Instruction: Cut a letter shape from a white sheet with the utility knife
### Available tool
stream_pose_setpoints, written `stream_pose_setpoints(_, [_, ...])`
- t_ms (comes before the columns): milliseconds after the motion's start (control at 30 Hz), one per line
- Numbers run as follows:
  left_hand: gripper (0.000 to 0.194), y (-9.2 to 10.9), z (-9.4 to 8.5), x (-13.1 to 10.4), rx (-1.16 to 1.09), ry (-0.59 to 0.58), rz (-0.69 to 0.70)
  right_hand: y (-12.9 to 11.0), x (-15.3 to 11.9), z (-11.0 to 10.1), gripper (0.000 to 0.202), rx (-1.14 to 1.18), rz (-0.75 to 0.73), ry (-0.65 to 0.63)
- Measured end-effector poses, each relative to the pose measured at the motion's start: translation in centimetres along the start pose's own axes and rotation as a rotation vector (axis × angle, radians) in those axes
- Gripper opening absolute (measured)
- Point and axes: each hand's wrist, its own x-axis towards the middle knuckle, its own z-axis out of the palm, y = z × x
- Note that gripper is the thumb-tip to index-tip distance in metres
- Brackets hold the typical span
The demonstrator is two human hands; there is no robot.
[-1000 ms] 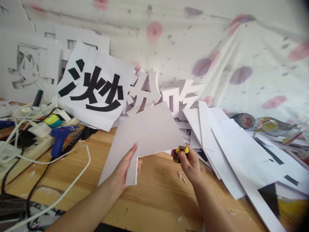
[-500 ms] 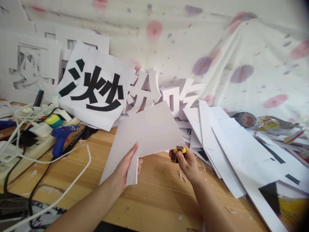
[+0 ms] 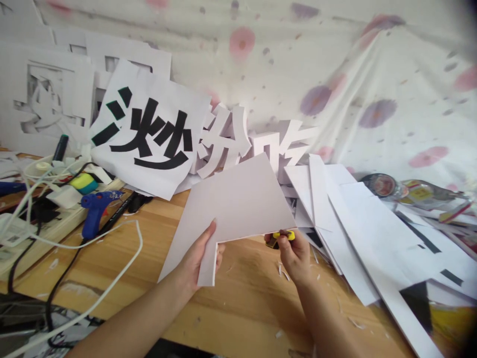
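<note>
My left hand (image 3: 203, 256) is closed round the narrow strip of a white foam board (image 3: 242, 199), thumb on its face and fingertips behind. The board is tilted up above the table, with a notch cut between strip and main panel. My right hand (image 3: 296, 256) is closed on a small yellow and black tool, seemingly a utility knife (image 3: 285, 235), held at the board's lower right edge. Its blade does not show. Thin white shavings (image 3: 283, 272) lie on the table below.
Standing white cut-out characters (image 3: 223, 139) and a sheet with black characters (image 3: 149, 129) are behind the board. White board pieces (image 3: 357, 238) are piled at right. A blue glue gun (image 3: 95, 209), a power strip (image 3: 59, 219) and a loose white cable (image 3: 126, 271) are at left.
The board and both hands appear slightly further right. The yellow and black tool has turned a little and stays at the board's lower edge. Both grips are unchanged.
</note>
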Motion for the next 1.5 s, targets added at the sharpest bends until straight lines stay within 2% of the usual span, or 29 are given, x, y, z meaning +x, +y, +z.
stream_pose_setpoints(167, [0.028,0.0,0.3,-0.2,0.006,0.01,0.009,-0.3,0.4,0.5,0.016,-0.11,-0.052,-0.04])
stream_pose_setpoints(333, [0.027,-0.1,0.4,-0.1,0.011,0.017,-0.002,-0.5,0.4,1.2,0.019,-0.269,-0.114,-0.133])
stream_pose_setpoints(467, [0.029,0.0,0.2,0.0,0.024,0.017,-0.019,-0.3,0.2,1.2,0.023,-0.24,-0.104,-0.032])
stream_pose_setpoints(667, [0.033,0.0,0.2,-0.1,0.048,0.014,-0.046,-0.4,0.4,1.8,0.023,-0.283,-0.111,-0.134])
stream_pose_setpoints(967, [0.032,0.0,0.2,0.0,0.034,-0.014,-0.044,-0.4,0.6,2.5,0.018,-0.369,-0.216,-0.124])
stream_pose_setpoints(1200, [0.031,0.0,0.2,-0.1,0.002,0.039,-0.046,-0.5,0.7,2.7,0.017,-0.355,-0.226,-0.169])
stream_pose_setpoints(1400, [0.03,-0.1,0.3,-0.2,-0.001,0.065,-0.006,-0.5,0.8,2.9,0.02,-0.362,-0.239,-0.175])
stream_pose_setpoints(1500, [0.03,-0.2,0.5,-0.2,-0.057,0.114,0.06,-0.6,0.9,2.8,0.022,-0.361,-0.216,-0.195])
